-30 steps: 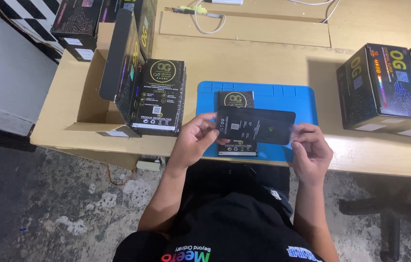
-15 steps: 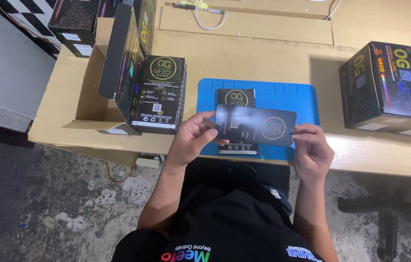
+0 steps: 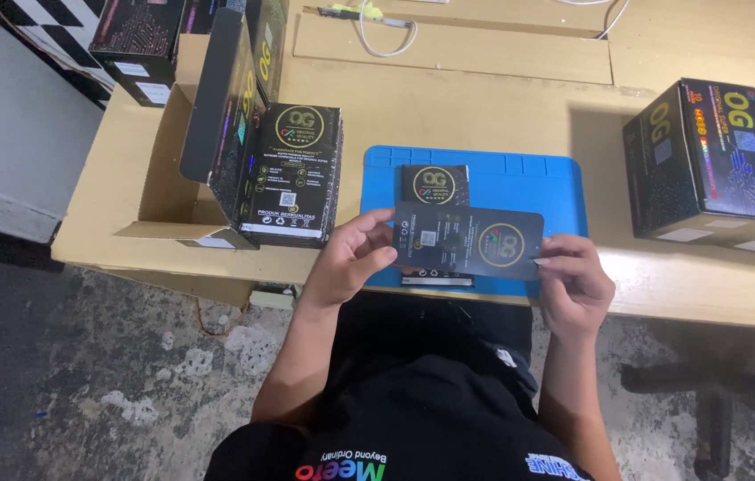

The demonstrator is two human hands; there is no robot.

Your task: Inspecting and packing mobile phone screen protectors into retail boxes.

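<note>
Both my hands hold a flat dark rectangular pack point(image 3: 471, 240) with a gold round emblem, level above the front edge of a blue work mat point(image 3: 556, 183). My left hand point(image 3: 353, 258) grips its left end, thumb on top. My right hand point(image 3: 573, 281) pinches its right end with the fingertips. Under the pack, on the mat, lies a small black box point(image 3: 434, 183) with the same emblem, and another flat dark piece point(image 3: 435, 280) pokes out below the pack.
An open cardboard box point(image 3: 164, 169) holds upright black packs point(image 3: 293, 174) at left. Black printed boxes point(image 3: 711, 165) stand at right on the wooden table point(image 3: 475, 107). Black boxes point(image 3: 142, 44) sit at far left, with cables point(image 3: 377, 27) at the back.
The pack has turned from its back side to its glossy front with the emblem, now lying level between both hands. My hands stayed at its two ends.
</note>
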